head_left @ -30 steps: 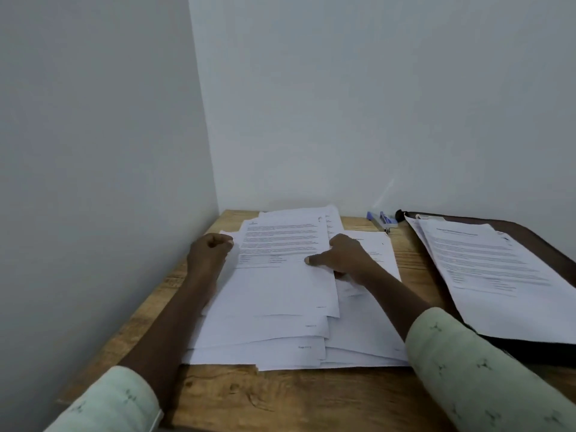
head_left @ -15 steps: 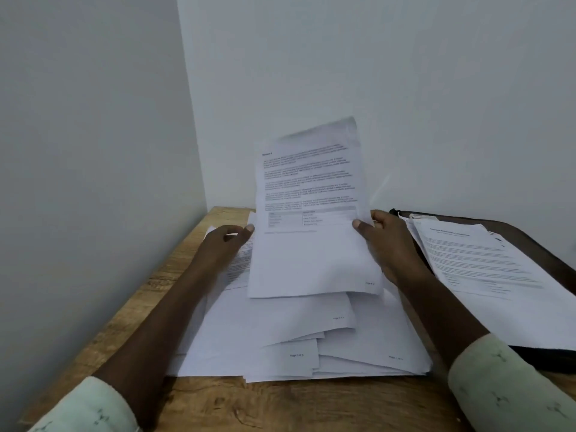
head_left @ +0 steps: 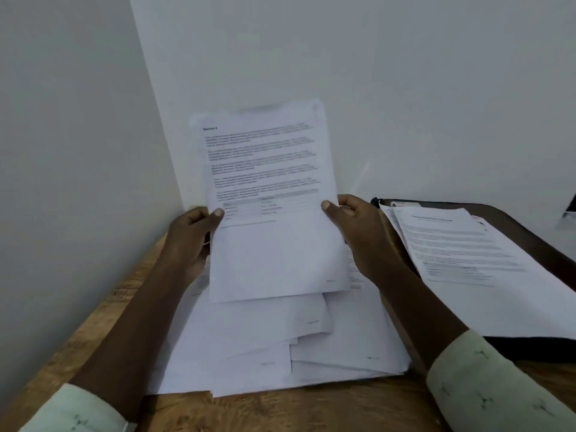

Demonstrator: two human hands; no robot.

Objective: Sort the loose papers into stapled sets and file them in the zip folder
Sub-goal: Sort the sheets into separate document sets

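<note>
Presently you hold a printed sheet (head_left: 274, 244) upright at centre frame, your left hand (head_left: 190, 241) pinching its left edge and your right hand (head_left: 358, 232) its right edge, thumbs on the face; whether more pages sit behind it cannot be told. The loose pile (head_left: 280, 344) lies fanned on the table (head_left: 280, 413) directly below, and the zip folder (head_left: 530, 238) lies at right of frame, bearing a paper set (head_left: 467, 260). Judged step: sorting; you next need to read the heading and place this sheet with its matching set.
</note>
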